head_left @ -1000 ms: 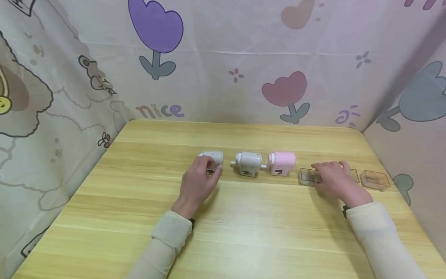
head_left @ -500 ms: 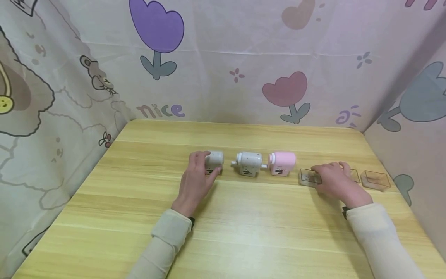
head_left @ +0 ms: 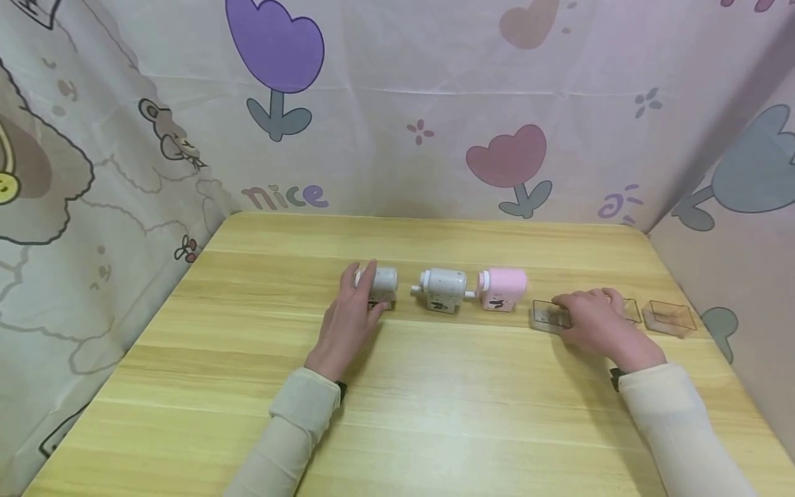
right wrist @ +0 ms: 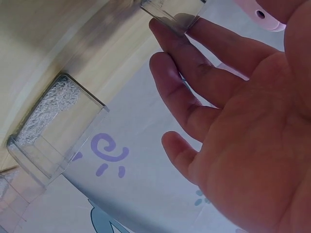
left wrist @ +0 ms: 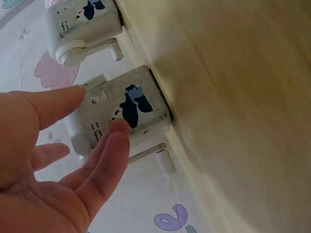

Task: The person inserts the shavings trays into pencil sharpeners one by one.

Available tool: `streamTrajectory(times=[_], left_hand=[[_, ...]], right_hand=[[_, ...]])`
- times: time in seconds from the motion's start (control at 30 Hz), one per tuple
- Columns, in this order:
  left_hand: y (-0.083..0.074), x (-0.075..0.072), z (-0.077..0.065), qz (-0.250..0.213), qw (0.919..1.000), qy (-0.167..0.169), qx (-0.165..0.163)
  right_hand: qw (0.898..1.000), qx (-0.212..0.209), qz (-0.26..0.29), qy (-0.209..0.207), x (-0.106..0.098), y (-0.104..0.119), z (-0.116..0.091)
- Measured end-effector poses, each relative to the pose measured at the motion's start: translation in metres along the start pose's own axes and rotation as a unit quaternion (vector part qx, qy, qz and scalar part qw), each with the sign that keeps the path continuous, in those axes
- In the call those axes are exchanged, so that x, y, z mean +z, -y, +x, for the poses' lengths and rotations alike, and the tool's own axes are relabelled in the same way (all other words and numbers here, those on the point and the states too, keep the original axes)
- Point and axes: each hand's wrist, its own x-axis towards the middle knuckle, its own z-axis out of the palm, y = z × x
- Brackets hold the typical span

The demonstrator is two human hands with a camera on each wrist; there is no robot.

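Three pencil sharpeners with side cranks stand in a row: a grey speckled one at left, another grey speckled one in the middle and a pink one. My left hand is at the leftmost sharpener, thumb and fingers spread around it; in the left wrist view the fingertips lie in front of its printed face. Beside a clear open-topped box is my right hand, its fingers extended. Some fingertips appear to touch that box in the right wrist view.
A second clear box is partly hidden behind my right hand; a whitish textured patch shows in it. An amber-tinted box stands at the far right. Printed cloth hangs behind and beside the wooden table.
The left hand's fingers have shifted and spread around the leftmost sharpener, with a finger now extended up over it. The right hand and the boxes have hardly moved.
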Motion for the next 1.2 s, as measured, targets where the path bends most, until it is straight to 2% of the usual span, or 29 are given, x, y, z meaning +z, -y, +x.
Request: streamTrajectory(times=[0.27, 0.57, 0.77, 0.97, 1.2], left_hand=[[0.005, 0.000, 0.000, -0.002, 0.9998, 0.019, 0.009], [0.005, -0.003, 0.002, -0.012, 0.9995, 0.030, -0.006], [0.008, -0.006, -0.001, -0.018, 0.9996, 0.008, 0.019], [0.009, -0.006, -0.001, -0.031, 0.9990, 0.014, 0.028], [-0.002, -0.007, -0.004, -0.059, 0.9969, 0.029, 0.044]], right_hand=[[1.000, -0.003, 0.001, 0.005, 0.000, 0.002, 0.000], [1.000, -0.004, 0.009, 0.003, 0.000, 0.005, 0.000], [1.000, -0.008, 0.011, -0.001, 0.002, 0.005, 0.000], [1.000, -0.012, 0.011, -0.004, 0.002, 0.005, 0.000], [1.000, -0.019, 0.010, -0.007, 0.002, 0.005, -0.001]])
